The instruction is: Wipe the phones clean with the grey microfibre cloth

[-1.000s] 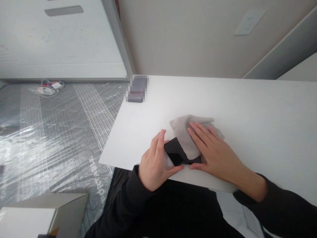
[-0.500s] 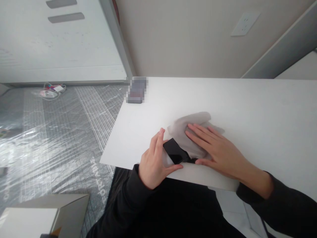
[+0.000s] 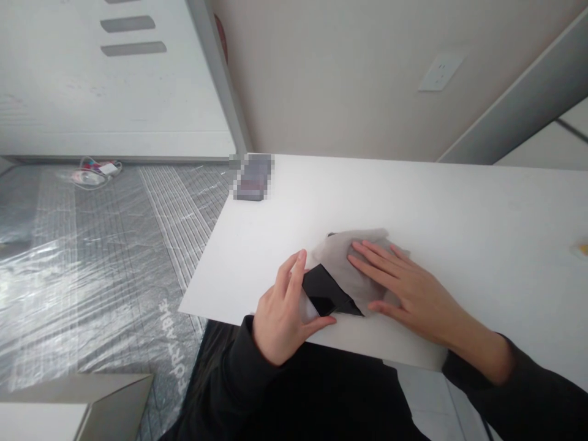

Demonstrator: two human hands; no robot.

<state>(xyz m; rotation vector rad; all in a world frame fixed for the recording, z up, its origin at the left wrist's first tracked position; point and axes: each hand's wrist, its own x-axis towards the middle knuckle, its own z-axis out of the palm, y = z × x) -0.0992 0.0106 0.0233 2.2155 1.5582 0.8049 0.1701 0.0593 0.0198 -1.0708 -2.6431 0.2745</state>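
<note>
On the white table (image 3: 436, 226), near its front edge, lies a flat, black, glossy device (image 3: 321, 291) like a phone or tablet. A light grey cloth (image 3: 337, 254) covers its right part, and a small dark corner peeks out past the cloth's far edge. My left hand (image 3: 282, 312) grips the uncovered left end, thumb at the near side and fingers at the far side. Stretched flat on top of the cloth is my right hand (image 3: 404, 285), fingers slightly spread. How far the device reaches beneath the cloth is hidden.
A blurred dark box-like item (image 3: 254, 177) stands at the table's far left corner. Behind are a wall with a socket (image 3: 443, 70) and a white cabinet (image 3: 114, 98). Plastic sheeting (image 3: 105, 263) covers the floor; an open carton (image 3: 119, 404) sits lower left.
The right hand and cloth have shifted slightly, baring more of the black device near the front edge and a dark corner at the far side. The camera view has tilted up a little.
</note>
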